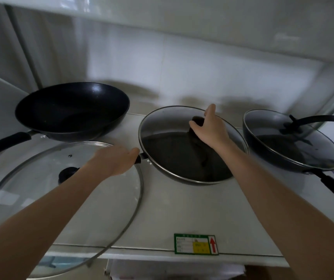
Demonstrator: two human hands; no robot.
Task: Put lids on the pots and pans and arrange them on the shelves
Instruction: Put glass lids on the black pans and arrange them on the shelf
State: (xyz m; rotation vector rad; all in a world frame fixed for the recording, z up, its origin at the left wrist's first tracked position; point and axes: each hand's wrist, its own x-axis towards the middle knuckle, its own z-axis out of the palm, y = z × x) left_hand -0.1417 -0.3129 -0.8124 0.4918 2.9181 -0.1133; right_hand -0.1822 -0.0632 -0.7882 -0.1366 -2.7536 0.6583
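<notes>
The left hand (115,159) grips the handle of the middle pan (184,158) on the shelf (182,215). The right hand's (210,126) fingers close on the knob (196,120) of its glass lid (168,126). A loose lid (30,190) lies left, before an uncovered wok (71,112).

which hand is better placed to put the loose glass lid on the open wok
Left. The left hand is right above the loose glass lid, beside the uncovered wok; the right hand holds the middle pan's lid knob.
</notes>
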